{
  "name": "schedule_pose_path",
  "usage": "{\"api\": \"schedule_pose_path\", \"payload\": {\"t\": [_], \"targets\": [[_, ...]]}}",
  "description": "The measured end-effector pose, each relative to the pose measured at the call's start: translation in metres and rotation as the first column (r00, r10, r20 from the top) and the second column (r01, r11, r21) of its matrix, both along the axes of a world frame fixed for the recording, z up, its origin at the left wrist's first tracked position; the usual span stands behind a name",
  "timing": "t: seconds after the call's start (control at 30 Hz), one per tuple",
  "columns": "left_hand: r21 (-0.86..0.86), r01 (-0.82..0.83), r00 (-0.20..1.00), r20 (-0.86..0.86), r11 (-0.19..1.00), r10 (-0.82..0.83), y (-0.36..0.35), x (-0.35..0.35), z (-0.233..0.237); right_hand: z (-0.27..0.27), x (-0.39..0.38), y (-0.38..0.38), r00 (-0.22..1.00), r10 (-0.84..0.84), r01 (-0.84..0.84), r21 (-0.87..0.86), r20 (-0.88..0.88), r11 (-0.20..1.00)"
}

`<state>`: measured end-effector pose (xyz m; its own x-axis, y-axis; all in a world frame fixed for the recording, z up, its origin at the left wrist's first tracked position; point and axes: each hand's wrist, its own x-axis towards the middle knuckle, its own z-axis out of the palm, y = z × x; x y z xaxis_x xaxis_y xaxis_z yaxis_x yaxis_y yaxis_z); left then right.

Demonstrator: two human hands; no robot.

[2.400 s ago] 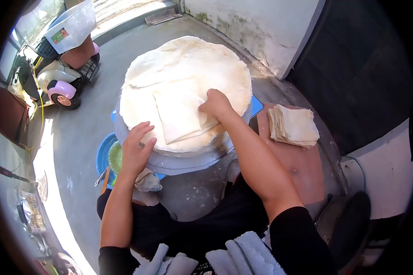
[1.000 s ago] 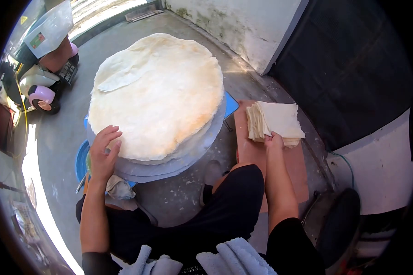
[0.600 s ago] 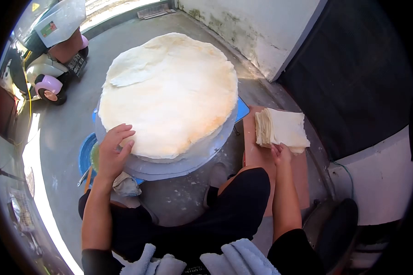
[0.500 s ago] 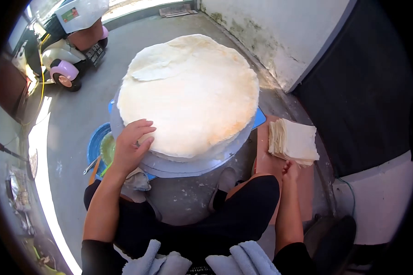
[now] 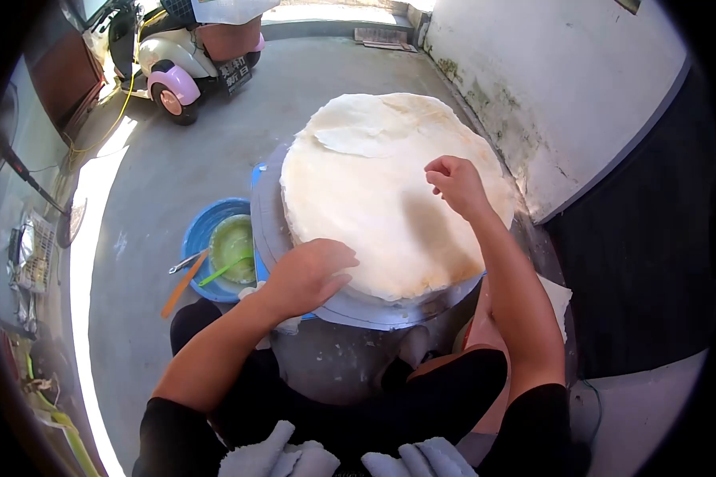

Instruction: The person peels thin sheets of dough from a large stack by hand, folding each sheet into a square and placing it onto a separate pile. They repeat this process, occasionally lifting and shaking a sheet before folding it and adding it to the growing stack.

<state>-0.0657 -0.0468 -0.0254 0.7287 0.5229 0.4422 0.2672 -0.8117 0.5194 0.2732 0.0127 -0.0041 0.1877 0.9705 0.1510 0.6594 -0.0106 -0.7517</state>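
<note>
A wide stack of thin, pale round sheets [image 5: 374,191] lies on a round grey board [image 5: 272,199]. My left hand [image 5: 314,273] is at the near left edge of the stack, fingers apart, with nothing in it. Above the right part of the stack is my right hand [image 5: 452,179], its fingers curled together and its shadow falling on the sheets; what it holds, if anything, is too small to make out. A loose flap [image 5: 358,139] lies on the far left part of the top sheet. Square sheets [image 5: 561,300] at the right are partly hidden by my right arm.
At the left stands a blue basin [image 5: 199,228] with a green bowl [image 5: 232,242], a green-handled tool and a wooden stick [image 5: 184,285]. A scooter [image 5: 171,67] is parked at the far left. A stained white wall [image 5: 549,87] runs along the right.
My right hand has moved from the square sheets at the right to above the round stack. My left hand stays near the stack's near left edge. The view has shifted.
</note>
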Motion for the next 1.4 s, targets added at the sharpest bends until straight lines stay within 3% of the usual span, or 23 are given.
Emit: {"api": "schedule_pose_path", "payload": {"t": [0.03, 0.17, 0.23, 0.3, 0.37, 0.43, 0.57, 0.7, 0.77, 0.83, 0.87, 0.93, 1.03, 1.23, 1.3, 1.33, 1.4], "targets": [[0.005, -0.017, 1.000, 0.004, 1.000, 0.017, -0.001, 0.001, -0.001, -0.011, -0.012, 0.025, 0.990, 0.030, -0.033, 0.023, 0.136, 0.999], [-0.014, 0.061, 0.998, -0.019, 0.998, -0.061, -0.004, 0.004, 0.000, -0.028, -0.073, 0.091, 0.955, 0.125, -0.111, -0.066, 0.268, 0.992], [-0.021, 0.090, 0.995, -0.028, 0.996, -0.091, -0.006, 0.005, 0.001, -0.035, -0.100, 0.111, 0.865, 0.093, -0.152, 0.080, 0.494, 0.985], [-0.062, 0.170, 0.985, -0.006, 0.983, -0.171, -0.007, 0.005, -0.001, -0.040, -0.114, 0.123, 0.851, 0.114, -0.206, 0.127, 0.512, 0.970], [-0.061, 0.174, 0.985, 0.006, 0.983, -0.174, -0.007, 0.005, 0.002, -0.047, -0.117, 0.136, 0.699, 0.015, -0.278, 0.252, 0.715, 0.927], [-0.061, 0.148, 0.989, 0.012, 0.987, -0.148, -0.008, 0.002, 0.005, -0.054, -0.110, 0.144, 0.637, -0.005, -0.349, 0.293, 0.771, 0.890], [-0.116, 0.147, 0.989, -0.006, 0.982, -0.148, -0.007, 0.001, 0.006, -0.066, -0.087, 0.148, 0.655, -0.099, -0.261, 0.347, 0.749, 0.901], [0.018, -0.023, 0.993, 0.119, 1.000, 0.021, 0.003, -0.001, 0.006, -0.041, -0.088, 0.112, 0.697, -0.095, -0.284, 0.395, 0.711, 0.874], [0.072, -0.106, 0.981, 0.172, 0.992, 0.093, 0.010, -0.003, 0.008, -0.023, -0.097, 0.074, 0.717, 0.001, -0.394, 0.405, 0.697, 0.825], [0.068, -0.230, 0.968, 0.122, 0.971, 0.221, 0.018, -0.003, 0.011, -0.011, -0.098, 0.033, 0.682, 0.043, -0.458, 0.381, 0.730, 0.804], [0.069, -0.194, 0.974, 0.131, 0.979, 0.184, 0.021, 0.000, 0.014, -0.005, -0.099, 0.011, 0.653, 0.076, -0.498, 0.352, 0.753, 0.793], [0.154, -0.295, 0.953, 0.113, 0.943, 0.280, 0.024, 0.006, 0.018, 0.002, -0.103, -0.033, 0.627, 0.132, -0.530, 0.295, 0.768, 0.795], [0.229, -0.171, 0.984, -0.013, 0.958, 0.179, 0.025, 0.016, 0.015, 0.007, -0.110, -0.087, 0.596, 0.186, -0.573, 0.252, 0.781, 0.779], [0.297, 0.002, 0.990, 0.135, 0.955, -0.044, 0.005, 0.035, 0.006, 0.028, -0.107, -0.152, 0.649, 0.223, -0.563, 0.262, 0.727, 0.784], [0.304, -0.011, 0.990, 0.135, 0.953, -0.032, -0.005, 0.032, 0.018, 0.034, -0.095, -0.169, 0.790, 0.178, -0.454, 0.364, 0.587, 0.813], [0.308, -0.002, 0.990, 0.134, 0.951, -0.042, -0.009, 0.032, 0.027, 0.036, -0.087, -0.178, 0.792, 0.168, -0.447, 0.369, 0.587, 0.815], [0.299, -0.048, 0.985, 0.173, 0.953, -0.005, -0.018, 0.030, 0.046, 0.039, -0.063, -0.196, 0.812, -0.018, -0.261, 0.391, 0.584, 0.883]]}}
